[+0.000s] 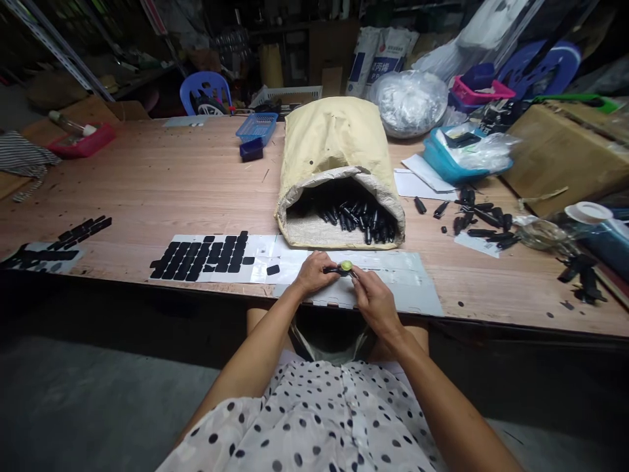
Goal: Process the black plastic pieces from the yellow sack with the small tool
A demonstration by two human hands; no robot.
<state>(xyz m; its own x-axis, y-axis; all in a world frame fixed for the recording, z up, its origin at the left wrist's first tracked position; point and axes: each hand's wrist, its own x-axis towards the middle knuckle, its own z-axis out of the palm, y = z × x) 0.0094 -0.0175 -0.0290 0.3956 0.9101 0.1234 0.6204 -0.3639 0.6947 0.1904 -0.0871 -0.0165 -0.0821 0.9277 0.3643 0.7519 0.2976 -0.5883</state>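
Observation:
My left hand (pixel 316 271) is closed around a small black plastic part (pixel 333 270) above the white sheet at the table's front edge. A round yellow-green piece (pixel 346 265) sits at the tip of that part, between my two hands. My right hand (pixel 374 296) is pinched just beside it, on something thin and dark that I cannot make out. Right behind my hands lies a cream woven sack (pixel 339 131), its mouth facing me, with many black plastic parts (pixel 361 219) inside. Left of my hands, rows of flat black pieces (pixel 196 257) lie on white sheets, one loose piece (pixel 273 269) apart.
Loose black parts (pixel 486 219) are scattered at the right, near a teal basket (pixel 442 160) and a cardboard box (pixel 565 157). Blue baskets (pixel 258 128) stand left of the sack. More black strips (pixel 81 233) lie far left, below a red tray (pixel 88 144).

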